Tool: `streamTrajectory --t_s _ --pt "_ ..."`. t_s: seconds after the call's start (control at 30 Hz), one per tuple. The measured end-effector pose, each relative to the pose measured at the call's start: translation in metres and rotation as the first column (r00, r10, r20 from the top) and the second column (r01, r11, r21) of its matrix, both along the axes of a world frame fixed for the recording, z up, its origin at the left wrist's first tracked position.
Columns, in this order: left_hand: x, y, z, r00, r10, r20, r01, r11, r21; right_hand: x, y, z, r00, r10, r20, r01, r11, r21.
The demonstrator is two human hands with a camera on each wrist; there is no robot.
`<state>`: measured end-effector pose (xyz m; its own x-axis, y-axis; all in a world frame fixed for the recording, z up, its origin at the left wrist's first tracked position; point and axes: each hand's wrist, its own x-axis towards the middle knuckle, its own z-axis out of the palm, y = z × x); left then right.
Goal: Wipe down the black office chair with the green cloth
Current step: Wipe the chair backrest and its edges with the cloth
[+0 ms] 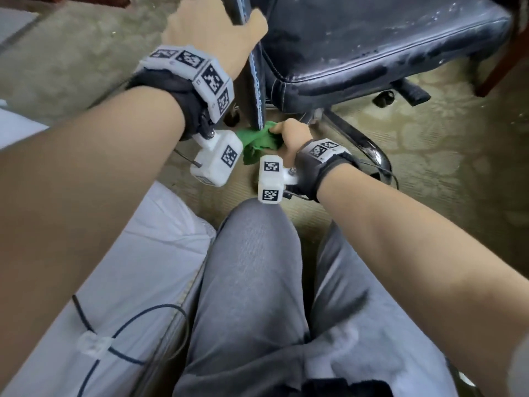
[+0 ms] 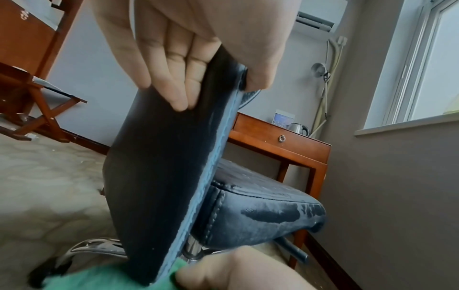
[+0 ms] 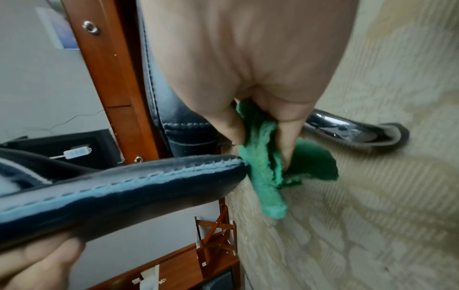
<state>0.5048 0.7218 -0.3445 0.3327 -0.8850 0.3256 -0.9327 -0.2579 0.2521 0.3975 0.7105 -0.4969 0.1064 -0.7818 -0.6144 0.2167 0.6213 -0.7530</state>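
The black office chair's backrest [image 1: 255,90] stands edge-on in the head view, with light stitching down its rim. My left hand [image 1: 229,21] grips its top edge, fingers on the back face and thumb on the front, as the left wrist view shows of the left hand [image 2: 216,90]. My right hand [image 1: 282,130] holds the bunched green cloth [image 1: 257,140] against the backrest's bottom edge. In the right wrist view my right hand [image 3: 263,149] pinches the cloth [image 3: 263,172] right at the backrest [image 3: 124,192] tip. The worn seat [image 1: 372,38] lies to the right.
Chrome base legs [image 1: 360,138] and casters [image 1: 385,98] spread on the patterned carpet under the seat. A wooden desk [image 2: 280,137] with a kettle [image 2: 299,128] stands behind the chair, a folding wooden rack [image 2: 37,88] at left. White bedding [image 1: 137,267] and my grey-trousered knee [image 1: 252,253] are close below.
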Motion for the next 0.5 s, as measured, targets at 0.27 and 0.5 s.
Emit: streamTrajectory --t_s 0.27,0.5 --pt "-0.001 0.006 -0.003 0.997 -0.079 0.018 0.079 0.997 -0.013 0.007 0.011 0.012 0.962 -0.158 0.224 0.135 0.984 0.114" --pt "-0.004 0.017 -0.001 0.993 -0.092 0.076 0.096 0.994 -0.051 0.006 0.019 0.025 0.929 -0.174 0.328 0.151 0.984 0.093"
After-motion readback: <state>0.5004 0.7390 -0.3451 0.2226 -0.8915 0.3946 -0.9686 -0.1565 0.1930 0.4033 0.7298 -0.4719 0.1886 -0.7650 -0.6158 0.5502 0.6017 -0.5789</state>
